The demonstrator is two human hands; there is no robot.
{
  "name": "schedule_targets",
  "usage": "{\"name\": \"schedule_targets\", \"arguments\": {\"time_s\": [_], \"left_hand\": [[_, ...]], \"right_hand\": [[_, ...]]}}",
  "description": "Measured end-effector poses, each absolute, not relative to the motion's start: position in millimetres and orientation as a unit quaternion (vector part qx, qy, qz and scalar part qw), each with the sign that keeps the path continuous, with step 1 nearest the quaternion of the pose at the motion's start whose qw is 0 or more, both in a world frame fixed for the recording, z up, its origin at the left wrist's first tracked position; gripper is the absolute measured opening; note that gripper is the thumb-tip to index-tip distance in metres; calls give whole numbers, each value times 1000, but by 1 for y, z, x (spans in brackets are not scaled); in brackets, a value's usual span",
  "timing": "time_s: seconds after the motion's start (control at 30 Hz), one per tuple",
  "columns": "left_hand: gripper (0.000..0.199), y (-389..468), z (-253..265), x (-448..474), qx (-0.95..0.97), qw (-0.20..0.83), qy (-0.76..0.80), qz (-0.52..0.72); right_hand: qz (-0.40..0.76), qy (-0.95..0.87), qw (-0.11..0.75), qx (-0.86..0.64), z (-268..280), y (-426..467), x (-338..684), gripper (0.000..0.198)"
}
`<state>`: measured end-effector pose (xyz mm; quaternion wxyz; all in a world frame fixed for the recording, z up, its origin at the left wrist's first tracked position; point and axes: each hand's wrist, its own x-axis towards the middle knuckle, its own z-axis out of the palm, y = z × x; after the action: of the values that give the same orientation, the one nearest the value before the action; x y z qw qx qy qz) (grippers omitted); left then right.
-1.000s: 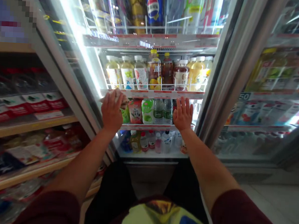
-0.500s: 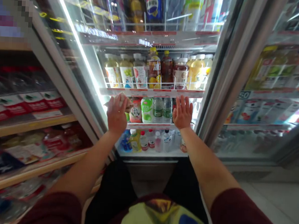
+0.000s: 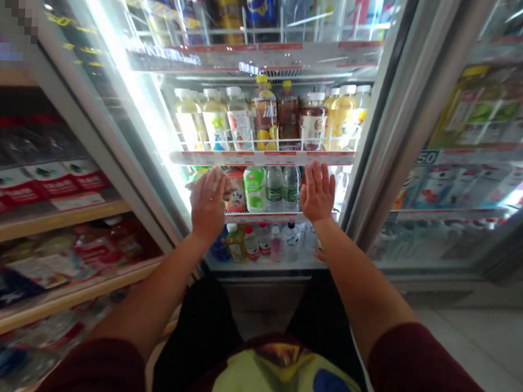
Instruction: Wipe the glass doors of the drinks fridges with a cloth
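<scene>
My left hand [image 3: 207,202] is stretched into the open drinks fridge and holds a crumpled brownish cloth [image 3: 225,188] against the left end of the lower bottle row. Right beside it stand a red-labelled bottle [image 3: 236,194] and a green-labelled bottle [image 3: 255,188]. My right hand [image 3: 318,193] is spread flat with fingers apart at the right end of the same shelf, next to two clear water bottles [image 3: 283,188]. It holds nothing. Above both hands runs a shelf rail [image 3: 263,158] with juice and tea bottles [image 3: 287,116] on it.
The fridge's glass door [image 3: 103,111] stands open to the left. A closed glass door [image 3: 469,160] with more drinks is on the right. Wooden shelves [image 3: 54,214] of packaged goods lie at the left. Small bottles [image 3: 268,243] fill the bottom shelf.
My left hand with the cloth has shifted right and slightly down along the shelf. The right hand has stayed nearly in place. The view has tilted a little upward.
</scene>
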<state>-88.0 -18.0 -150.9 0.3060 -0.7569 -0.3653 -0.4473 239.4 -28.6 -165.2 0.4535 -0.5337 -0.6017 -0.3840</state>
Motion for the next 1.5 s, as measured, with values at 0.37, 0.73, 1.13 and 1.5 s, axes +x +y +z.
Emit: {"name": "schedule_targets", "arguments": {"time_s": [0.37,0.73,1.13,1.5], "left_hand": [[60,-11,-147,-99,-720,326,-385,-476],[56,-14,-149,-104,-718,335,-379,-478],[57,-22,-159,-105,-754,295,-385,-443],[55,-24,-169,-97,-734,323,-384,-458]], "right_hand": [[-411,-592,455,-523,-166,-28,240,53],[-377,-605,449,-539,-166,-28,241,56],[-384,-601,452,-536,-167,-28,241,55],[-389,-598,462,-527,-165,-30,239,52]]}}
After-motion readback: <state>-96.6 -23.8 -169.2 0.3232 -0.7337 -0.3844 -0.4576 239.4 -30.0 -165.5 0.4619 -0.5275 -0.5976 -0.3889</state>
